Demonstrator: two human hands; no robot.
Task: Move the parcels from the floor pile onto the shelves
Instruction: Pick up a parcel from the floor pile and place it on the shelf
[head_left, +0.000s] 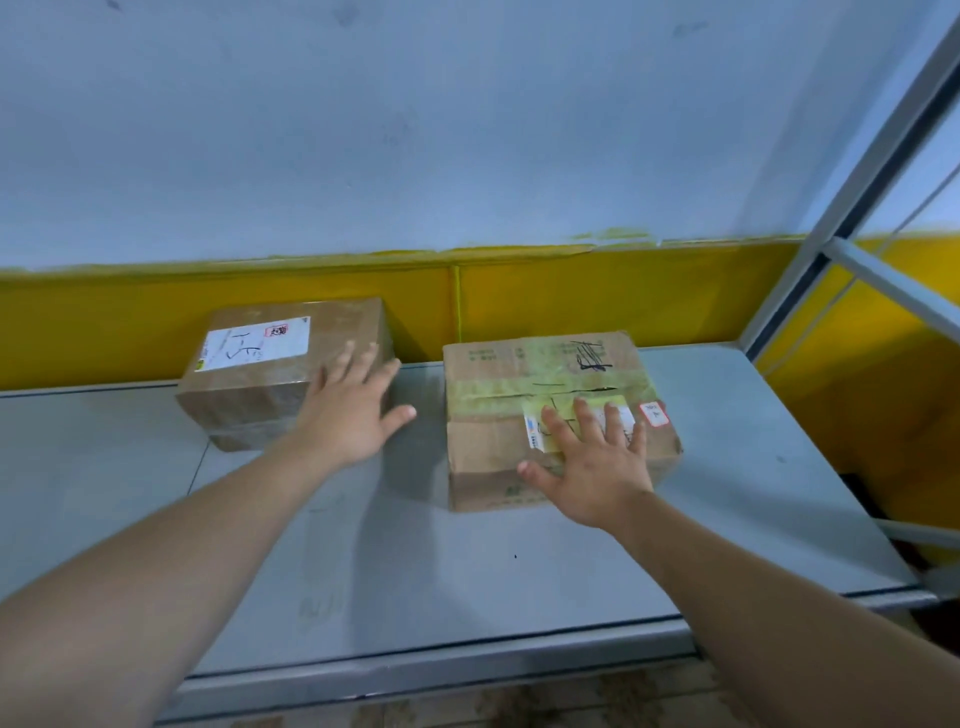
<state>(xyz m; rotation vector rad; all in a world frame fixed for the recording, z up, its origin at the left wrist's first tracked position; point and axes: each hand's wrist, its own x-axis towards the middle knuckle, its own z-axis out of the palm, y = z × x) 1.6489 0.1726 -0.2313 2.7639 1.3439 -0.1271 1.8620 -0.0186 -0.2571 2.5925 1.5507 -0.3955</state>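
2 boxy cardboard parcels (249, 387); shelf (467, 571) perhaps metal.

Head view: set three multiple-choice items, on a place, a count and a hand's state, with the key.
1. The labelled parcel stands: A. left of the taped parcel; B. on top of it; C. on the floor.
2. Parcels on the shelf: A. one; B. two; C. three.
3. The right hand is: A. open on the taped parcel; B. a fist; C. out of view.
Key: 1 A, they stand apart, side by side. 2 B, two parcels show. 3 A, its fingers lie spread on the top.
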